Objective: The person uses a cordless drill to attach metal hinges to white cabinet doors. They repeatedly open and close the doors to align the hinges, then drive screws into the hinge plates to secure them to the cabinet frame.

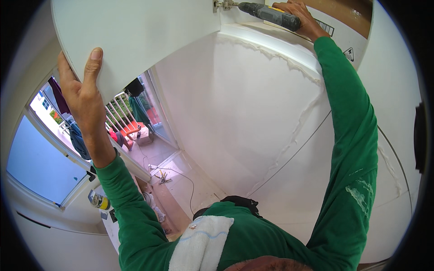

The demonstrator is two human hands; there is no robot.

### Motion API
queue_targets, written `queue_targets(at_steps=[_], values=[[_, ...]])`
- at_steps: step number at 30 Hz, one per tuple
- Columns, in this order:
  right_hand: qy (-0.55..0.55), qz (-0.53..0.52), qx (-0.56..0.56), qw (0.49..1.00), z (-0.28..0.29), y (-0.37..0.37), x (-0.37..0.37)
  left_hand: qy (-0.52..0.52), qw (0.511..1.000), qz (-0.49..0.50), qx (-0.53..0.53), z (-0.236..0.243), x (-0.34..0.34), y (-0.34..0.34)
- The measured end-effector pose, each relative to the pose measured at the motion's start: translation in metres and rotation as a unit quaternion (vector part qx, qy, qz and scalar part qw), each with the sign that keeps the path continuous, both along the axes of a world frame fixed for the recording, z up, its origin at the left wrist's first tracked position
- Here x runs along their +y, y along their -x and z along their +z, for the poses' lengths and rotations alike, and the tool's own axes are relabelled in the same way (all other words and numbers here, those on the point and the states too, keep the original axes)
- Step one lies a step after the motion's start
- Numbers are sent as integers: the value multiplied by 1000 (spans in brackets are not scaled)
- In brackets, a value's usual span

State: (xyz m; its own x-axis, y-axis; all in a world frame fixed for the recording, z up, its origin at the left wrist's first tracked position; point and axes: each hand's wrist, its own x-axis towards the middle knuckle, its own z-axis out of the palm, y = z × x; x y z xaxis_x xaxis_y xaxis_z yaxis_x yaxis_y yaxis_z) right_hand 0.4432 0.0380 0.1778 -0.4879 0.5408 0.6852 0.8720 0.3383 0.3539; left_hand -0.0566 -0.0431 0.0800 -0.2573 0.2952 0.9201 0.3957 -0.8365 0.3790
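Presently, our left hand is clamped on the white panel at its edge, our right hand wraps the drill against the hinge, and slackened left grip could let panel sag and drill slip.

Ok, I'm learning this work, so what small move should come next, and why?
Probably steady the white panel with the left hand while the right hand lines up the drill: its bit points at the metal hinge, and whether it sits in a screw is too small to tell.
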Motion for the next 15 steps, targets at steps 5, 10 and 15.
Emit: queue_targets(at_steps=[5,10,15], values=[[2,3,-1,1000,2,2,-3,1,1000,3,0,0,-1,0],[6,-3,50,999,-4,1,-6,7,1000,-19,1,2,-8,-4],[-51,31,129,990,0,15,-28,3,985,-161,-66,-3,-14,-9]])
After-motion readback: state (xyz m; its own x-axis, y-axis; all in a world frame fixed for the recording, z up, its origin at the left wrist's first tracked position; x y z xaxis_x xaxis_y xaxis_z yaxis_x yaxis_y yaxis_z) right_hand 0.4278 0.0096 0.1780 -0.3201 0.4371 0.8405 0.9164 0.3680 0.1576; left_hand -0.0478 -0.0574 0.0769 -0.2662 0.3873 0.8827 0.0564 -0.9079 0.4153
